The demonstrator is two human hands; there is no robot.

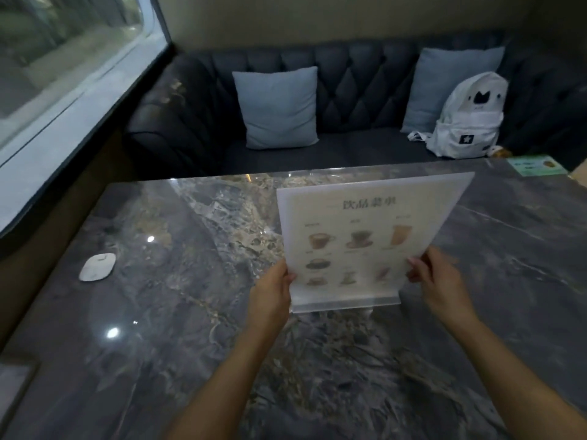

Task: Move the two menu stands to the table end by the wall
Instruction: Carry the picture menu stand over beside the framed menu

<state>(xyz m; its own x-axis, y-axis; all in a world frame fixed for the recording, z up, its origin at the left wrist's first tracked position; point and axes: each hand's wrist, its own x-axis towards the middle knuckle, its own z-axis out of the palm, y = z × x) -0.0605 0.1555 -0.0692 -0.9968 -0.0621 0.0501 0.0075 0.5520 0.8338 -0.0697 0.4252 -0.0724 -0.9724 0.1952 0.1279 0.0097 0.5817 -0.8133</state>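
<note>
Fingers (pixel 290 276) of the left hand (pixel 270 290) clamp the left edge of a clear acrylic menu stand (pixel 359 239), while the right hand (pixel 436 281) grips the opposite edge, thumb on the printed face and the other fingers hidden behind the panel. Both hands hold the stand low on its sides, just above its base. The stand sits upright, leaning slightly away from the viewer, near the middle of a dark marble table (pixel 158 312), a little right of centre; whether its base touches the tabletop cannot be told. Its sheet shows a heading in Chinese characters and rows of drink pictures (cups of coffee, a tall iced drink among them).

At the table's far right corner lies a second menu card (pixel 536 165), green and partly cut off by the frame edge. A small white oval object (pixel 97 267) rests on the tabletop at the left, well apart from the stand. Ceiling lights glint off the polished stone.

Beyond the table's far edge runs a dark tufted sofa (pixel 349 74) with two pale blue cushions (pixel 279 106), one at centre and one at right. A white backpack (pixel 467 115) with a black cat-shaped mark leans against the right cushion. A large window (pixel 63 58) lines the left side of the booth.
</note>
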